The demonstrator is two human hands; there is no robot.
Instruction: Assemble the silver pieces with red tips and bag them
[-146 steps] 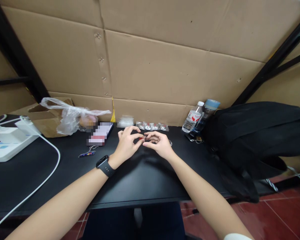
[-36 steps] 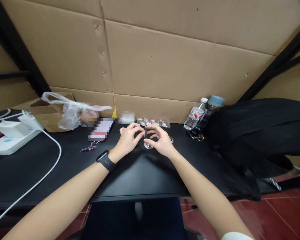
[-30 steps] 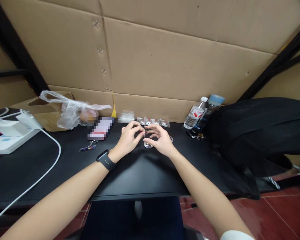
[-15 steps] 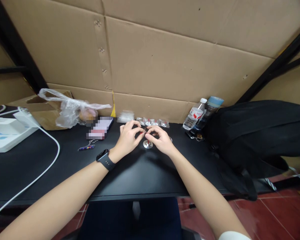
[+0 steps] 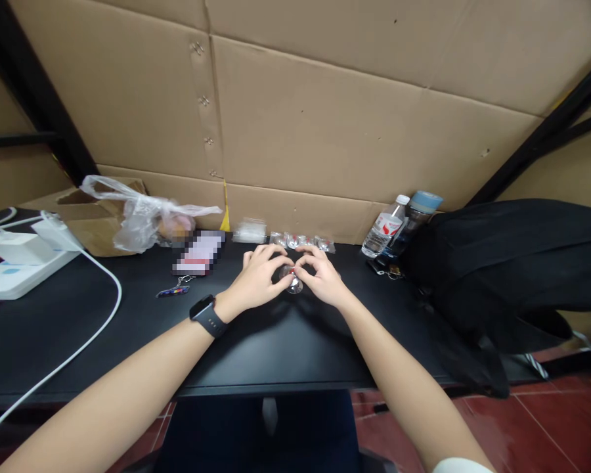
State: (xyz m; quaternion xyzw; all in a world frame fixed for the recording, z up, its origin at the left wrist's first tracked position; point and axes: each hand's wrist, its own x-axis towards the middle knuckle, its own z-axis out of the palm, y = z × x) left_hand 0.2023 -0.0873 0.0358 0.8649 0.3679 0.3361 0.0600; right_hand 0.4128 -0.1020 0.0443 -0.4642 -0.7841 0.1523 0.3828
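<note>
Disc [image 5: 294, 285] before packets [image 5: 301, 242], box [image 5: 96, 235] left — backpack [image 5: 502, 263] right

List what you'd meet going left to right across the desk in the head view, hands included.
White power strip → plastic bag → left hand → shiny round piece → right hand → labelled water bottle → black backpack.

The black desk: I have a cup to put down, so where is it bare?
Bare: the desk between its near edge and the left hand and right hand; the stretch between white cable and watch; a patch between right forearm and backpack. Crowded: the back, with plastic bag, clear packets and water bottle, and between the hands, at a shiny disc.
</note>
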